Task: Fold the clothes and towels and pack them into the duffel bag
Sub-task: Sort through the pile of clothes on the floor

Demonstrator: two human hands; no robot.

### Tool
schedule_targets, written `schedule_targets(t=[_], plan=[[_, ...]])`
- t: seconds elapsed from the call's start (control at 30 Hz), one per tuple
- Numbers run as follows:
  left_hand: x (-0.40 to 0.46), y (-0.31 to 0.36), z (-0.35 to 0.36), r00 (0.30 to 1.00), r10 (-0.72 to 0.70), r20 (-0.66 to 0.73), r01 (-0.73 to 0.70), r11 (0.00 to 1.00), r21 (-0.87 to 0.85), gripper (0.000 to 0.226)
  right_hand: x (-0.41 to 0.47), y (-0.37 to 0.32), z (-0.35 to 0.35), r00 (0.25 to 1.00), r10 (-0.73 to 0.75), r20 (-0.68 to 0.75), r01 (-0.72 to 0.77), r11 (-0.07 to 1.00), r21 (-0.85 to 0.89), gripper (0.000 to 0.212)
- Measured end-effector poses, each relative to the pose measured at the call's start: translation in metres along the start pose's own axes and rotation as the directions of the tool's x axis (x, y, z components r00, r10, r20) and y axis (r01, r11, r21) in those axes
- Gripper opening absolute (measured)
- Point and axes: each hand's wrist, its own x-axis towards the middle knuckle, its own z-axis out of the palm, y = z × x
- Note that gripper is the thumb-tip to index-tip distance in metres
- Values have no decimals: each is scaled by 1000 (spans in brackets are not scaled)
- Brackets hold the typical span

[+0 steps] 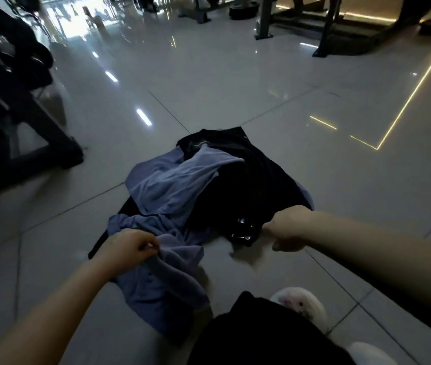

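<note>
A heap of cloth lies on the grey tiled floor in front of me. A blue-grey towel (161,275) trails toward my knees, and my left hand (127,250) pinches its bunched edge. A second blue-grey piece (172,180) lies crumpled on top of a black garment (248,180). My right hand (286,227) is closed on the near edge of that black garment, next to a shiny printed patch (243,227). No duffel bag is in view.
Dark gym machine frames stand at the left (25,143) and at the back right (327,35). My black-clad leg (256,335) and white slippers (301,304) are at the bottom. Glossy tiles (314,101) stretch beyond the heap.
</note>
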Motion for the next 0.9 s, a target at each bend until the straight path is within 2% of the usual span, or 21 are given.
schedule_targets(t=[0.13,0.2,0.27,0.4,0.63,0.73,0.8,0.83,0.9], plan=[[-28,-6,-11,993,-65,-95,61,997,-50,17,-23,-5,-22,998,53,14,-54,998,24,35],[-36,-10,-15,989,-91,-119,82,994,-77,17,-35,-5,-30,994,110,25,-112,992,60,38],[-41,-14,-19,983,-115,-141,99,988,-117,18,-46,-7,-37,988,151,-27,-149,985,87,41],[-42,1,-20,980,-65,-186,33,984,-172,20,-57,-15,-40,987,154,-43,-144,975,168,44],[-1,39,21,985,1,-171,-61,937,-344,15,-14,-15,-3,995,74,69,-88,969,231,46],[19,50,44,979,-66,-192,-34,880,-473,13,9,-12,21,988,71,134,-106,956,272,57],[31,55,61,964,-153,-216,15,845,-534,13,27,-10,39,992,91,92,-117,936,332,61],[35,56,72,955,-191,-225,39,837,-546,17,36,-10,46,992,118,52,-129,917,378,64],[40,55,97,945,-258,-202,135,868,-478,38,55,-13,60,983,182,-15,-146,833,534,70]])
